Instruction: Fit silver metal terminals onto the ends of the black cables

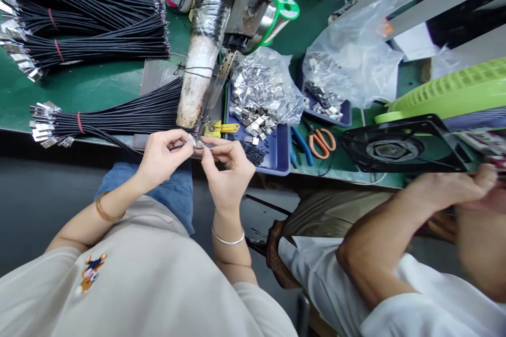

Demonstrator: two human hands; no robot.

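Note:
My left hand (pixel 163 159) is closed in a pinch on the end of a black cable (pixel 118 140) that runs back to a nearby bundle. At its fingertips sits a small silvery metal connector (pixel 196 142). My right hand (pixel 229 171) pinches at the other side of this connector, its fingertips partly hiding it. Just above both hands are a yellow clip-like piece (pixel 221 128) and the scorched end of a wrapped hose (pixel 188 108). To the right, a blue tray (pixel 281 154) holds loose metal shells (pixel 259 124) and small black pieces (pixel 255 154).
Banded black cables (pixel 110 45) lie at the upper left, and another bundle (pixel 114 115) below them. A green solder spool (pixel 286 8) stands behind. Orange-handled scissors (pixel 322 142), blue-handled pliers (pixel 301 146) and a black fan (pixel 403 147) lie right, beside a co-worker's arm (pixel 391 237).

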